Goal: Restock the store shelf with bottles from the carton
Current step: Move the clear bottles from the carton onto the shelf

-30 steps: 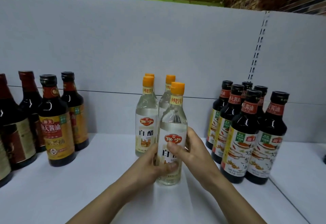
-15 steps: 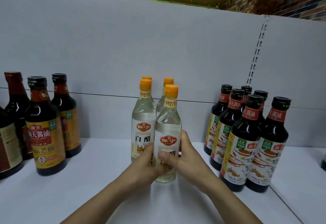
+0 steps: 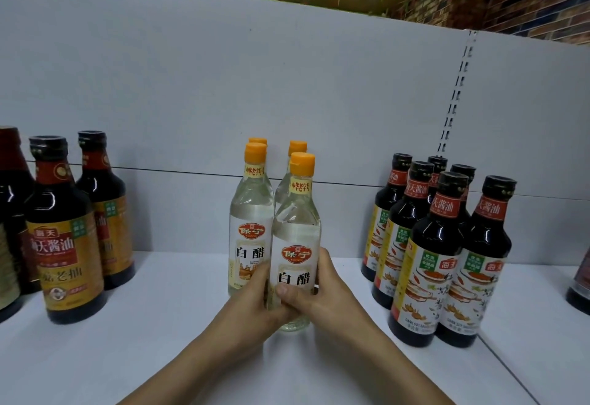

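Note:
A clear vinegar bottle point(image 3: 297, 238) with an orange cap and a white label stands upright on the white shelf point(image 3: 159, 325), front right in a cluster of such bottles. My left hand point(image 3: 252, 305) wraps its lower left side and my right hand point(image 3: 322, 296) its lower right side, thumbs on the label. A second vinegar bottle point(image 3: 250, 229) stands just to its left, touching or nearly so. Two more orange caps point(image 3: 297, 146) show behind. The carton is out of view.
Several dark soy sauce bottles with white labels point(image 3: 437, 261) stand close on the right. Dark bottles with yellow labels point(image 3: 60, 245) stand on the left. The grey back panel point(image 3: 287, 85) rises behind, and another dark bottle point(image 3: 581, 283) sits at the right edge.
The held vinegar bottle has been turned so its label faces me more squarely, and it stands closer against its neighbours. Both hands keep their grip. The view has shifted slightly right.

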`<state>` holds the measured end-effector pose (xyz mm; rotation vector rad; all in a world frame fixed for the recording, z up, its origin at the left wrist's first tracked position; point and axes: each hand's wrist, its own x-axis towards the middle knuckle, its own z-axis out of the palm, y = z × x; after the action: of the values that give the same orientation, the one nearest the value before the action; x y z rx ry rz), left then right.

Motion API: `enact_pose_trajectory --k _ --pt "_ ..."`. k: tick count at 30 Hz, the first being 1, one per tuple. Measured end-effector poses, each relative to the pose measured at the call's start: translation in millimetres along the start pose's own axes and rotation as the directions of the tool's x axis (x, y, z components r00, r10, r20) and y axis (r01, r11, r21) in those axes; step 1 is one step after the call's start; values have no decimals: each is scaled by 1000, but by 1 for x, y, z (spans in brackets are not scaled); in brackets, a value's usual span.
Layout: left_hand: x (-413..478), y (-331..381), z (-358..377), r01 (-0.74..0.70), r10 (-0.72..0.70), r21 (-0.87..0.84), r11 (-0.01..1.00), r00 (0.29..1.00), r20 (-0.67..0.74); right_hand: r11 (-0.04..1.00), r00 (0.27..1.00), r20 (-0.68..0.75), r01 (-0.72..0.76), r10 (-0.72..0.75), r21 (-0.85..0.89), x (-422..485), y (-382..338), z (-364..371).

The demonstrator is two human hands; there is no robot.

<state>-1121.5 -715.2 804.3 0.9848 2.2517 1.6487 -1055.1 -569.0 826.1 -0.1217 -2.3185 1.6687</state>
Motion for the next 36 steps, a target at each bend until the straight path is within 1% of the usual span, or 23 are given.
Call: enact_pose_trajectory --k 3,6,9,11,16,20,26,27,28,30,31,34,36 --pt "-2 0 -1 -8 10 80 997 1000 -28 1000 1000 3 0 0 -4 -1 4 1" --pt "-4 0 -5 -7 22 212 977 997 -69 1000 1000 6 1 -1 13 -1 6 2" --pt "-5 3 -10 -13 60 385 923 992 -111 1000 1000 16 3 -3 18 0 9 1" --pt "-5 3 -13 -4 66 459 888 991 -118 1000 1000 24 -5 5 7 1 11 1" --pt "-5 7 -21 96 -14 548 831 988 -152 1000 1000 15 -21 21 -11 2 13 2" --pt "-5 10 -29 224 -125 675 703 973 -192 996 999 -16 -34 33 -78 5 13 1" --pt "-9 7 -41 321 -153 711 626 944 -292 992 999 -31 -47 44 -116 9 21 5" --pt "-7 3 -41 319 -145 699 640 944 -297 992 999 -29 -46 43 -121 9 23 6" --pt "-5 -2 -40 310 -145 660 684 945 -294 991 999 -30 -44 41 -123 10 24 6" --pt "-1 -9 -38 276 -152 515 811 951 -270 991 998 -43 -45 39 -129 11 28 7" --pt "0 -10 -36 263 -152 453 852 952 -267 989 998 -49 -43 37 -141 11 30 7" --pt "2 -12 -33 217 -119 372 903 955 -271 969 999 -48 -22 10 -247 12 36 9" --pt "3 -14 -32 188 -109 292 938 958 -266 958 998 -60 -11 -6 -286 12 39 10"
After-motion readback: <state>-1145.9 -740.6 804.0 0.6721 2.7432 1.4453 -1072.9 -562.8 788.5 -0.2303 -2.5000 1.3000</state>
